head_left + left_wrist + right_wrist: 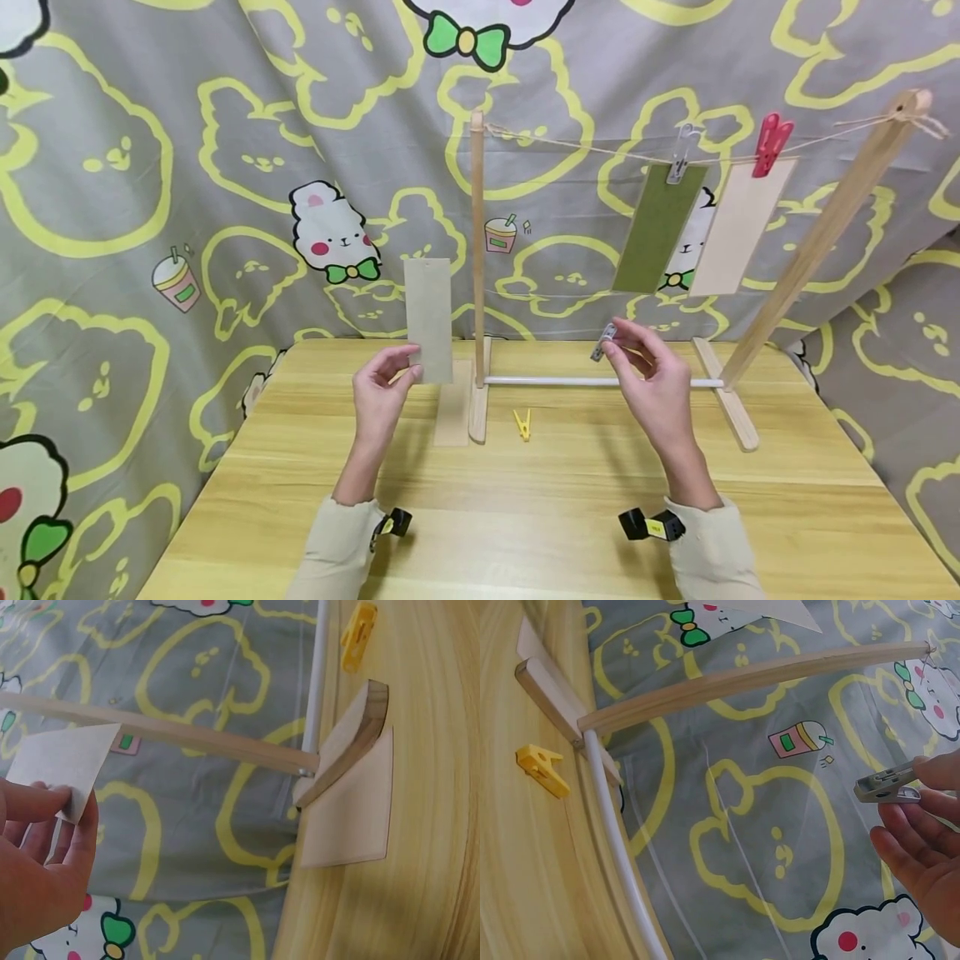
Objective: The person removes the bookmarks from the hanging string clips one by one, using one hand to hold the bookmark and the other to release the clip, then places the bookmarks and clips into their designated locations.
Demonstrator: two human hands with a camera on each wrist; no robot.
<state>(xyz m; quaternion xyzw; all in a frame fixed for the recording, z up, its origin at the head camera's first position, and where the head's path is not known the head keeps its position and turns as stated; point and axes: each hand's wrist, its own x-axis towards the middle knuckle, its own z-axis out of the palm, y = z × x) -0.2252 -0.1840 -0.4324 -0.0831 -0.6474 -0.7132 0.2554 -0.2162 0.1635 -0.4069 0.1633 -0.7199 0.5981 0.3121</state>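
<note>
While a printed curtain fills the background, the left hand is on my left over the wooden table, thumb and fingers pinched on the lower left edge of a pale grey card. Card is upright, lifted off the table, just left of the stand's left post. Below it, partly hidden, a beige card lies flat beside the left foot; can't tell if they touch. Next, a yellow clip lies on the table, in front of the white rod linking the posts low down. Then the right hand, raised, thumb and fingers clamped on a small grey clip, nose pointing away from the palm. Above, a string runs post to post; a greyish peg holds a green card on it, and right of that a red peg holds a pinkish card, the two cards apart. Far right, the slanted-looking right post.
</note>
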